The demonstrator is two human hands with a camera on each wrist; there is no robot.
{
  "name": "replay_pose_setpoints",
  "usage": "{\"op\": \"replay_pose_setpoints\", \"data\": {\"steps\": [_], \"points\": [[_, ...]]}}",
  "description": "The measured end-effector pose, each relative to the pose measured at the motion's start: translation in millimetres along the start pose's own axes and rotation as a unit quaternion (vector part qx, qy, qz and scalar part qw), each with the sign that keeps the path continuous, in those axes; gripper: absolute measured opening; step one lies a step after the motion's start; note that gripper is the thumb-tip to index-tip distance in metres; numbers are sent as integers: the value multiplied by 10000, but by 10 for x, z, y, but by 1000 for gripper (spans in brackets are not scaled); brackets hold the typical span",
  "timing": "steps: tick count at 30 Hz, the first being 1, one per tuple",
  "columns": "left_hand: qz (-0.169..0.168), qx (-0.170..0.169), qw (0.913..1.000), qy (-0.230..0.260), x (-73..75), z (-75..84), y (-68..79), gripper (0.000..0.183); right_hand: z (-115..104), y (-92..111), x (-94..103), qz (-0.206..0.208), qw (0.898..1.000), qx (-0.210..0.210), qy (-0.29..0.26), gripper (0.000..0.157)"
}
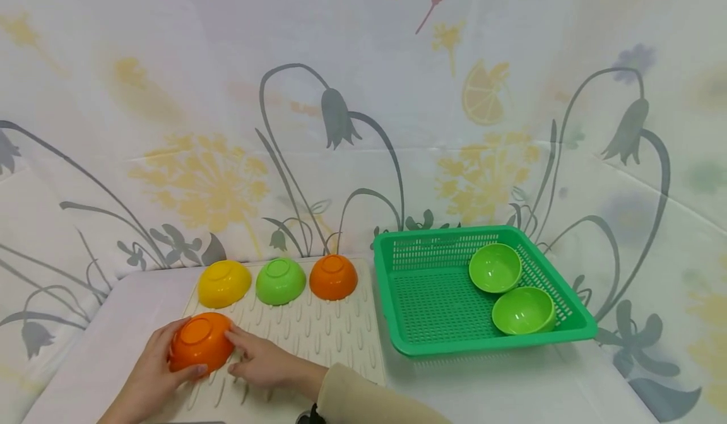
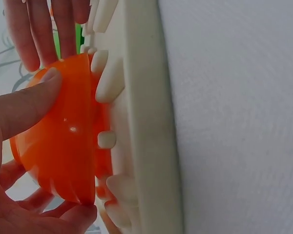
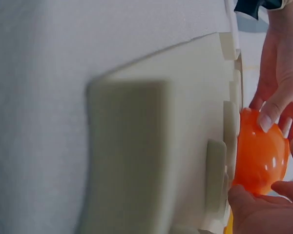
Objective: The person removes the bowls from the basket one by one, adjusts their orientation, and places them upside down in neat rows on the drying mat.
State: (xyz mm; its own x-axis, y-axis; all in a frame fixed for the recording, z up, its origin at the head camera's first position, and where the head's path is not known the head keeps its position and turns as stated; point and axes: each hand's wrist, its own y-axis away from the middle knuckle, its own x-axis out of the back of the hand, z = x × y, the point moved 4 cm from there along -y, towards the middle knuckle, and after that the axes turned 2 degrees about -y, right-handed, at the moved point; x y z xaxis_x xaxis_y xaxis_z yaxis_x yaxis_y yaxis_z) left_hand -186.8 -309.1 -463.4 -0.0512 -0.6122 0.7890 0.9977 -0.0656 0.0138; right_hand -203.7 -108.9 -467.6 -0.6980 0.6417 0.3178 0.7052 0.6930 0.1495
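An orange bowl [image 1: 200, 347] is upside down at the near left of the cream drying mat [image 1: 295, 332], its rim right at the mat's pegs. My left hand [image 1: 149, 373] grips it from the left. In the left wrist view the left thumb lies over the bowl's side [image 2: 63, 131], with fingers round its other edge. My right hand [image 1: 267, 359] is at the bowl's right side, fingers fairly straight and fingertips at its rim. Beyond it, a yellow bowl [image 1: 224, 284], a light green bowl [image 1: 281, 281] and another orange bowl [image 1: 333, 277] stand upside down in a row.
To the right of the mat stands a green plastic basket [image 1: 437, 348]. Inside, at its right side, are two green bowls, a rear one [image 1: 495, 268] and a front one [image 1: 524, 311]. A patterned cloth [image 1: 363, 108] hangs behind the white-covered table [image 1: 477, 389].
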Motion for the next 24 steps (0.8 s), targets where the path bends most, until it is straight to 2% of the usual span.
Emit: {"op": "replay_pose_setpoints", "data": {"steps": [4, 11, 15, 18, 24], "points": [[-155, 164, 9996, 164, -10, -36, 1, 104, -4, -3, 16, 17, 10000, 25, -50, 60], [-356, 661, 9970, 205, 27, -131, 3, 111, 31, 21, -11, 61, 9996, -284, 18, 60], [-351, 615, 9973, 178, 39, -100, -21, 108, 58, 98, 69, 160, 9995, -269, -61, 57], [-281, 466, 9984, 136, 32, -49, -45, 104, 61, 187, 193, 385, 9990, -111, -217, 54], [-311, 516, 9978, 264, 6, -49, -75, 103, 37, 435, 438, 918, 9950, 182, -347, 47]]}}
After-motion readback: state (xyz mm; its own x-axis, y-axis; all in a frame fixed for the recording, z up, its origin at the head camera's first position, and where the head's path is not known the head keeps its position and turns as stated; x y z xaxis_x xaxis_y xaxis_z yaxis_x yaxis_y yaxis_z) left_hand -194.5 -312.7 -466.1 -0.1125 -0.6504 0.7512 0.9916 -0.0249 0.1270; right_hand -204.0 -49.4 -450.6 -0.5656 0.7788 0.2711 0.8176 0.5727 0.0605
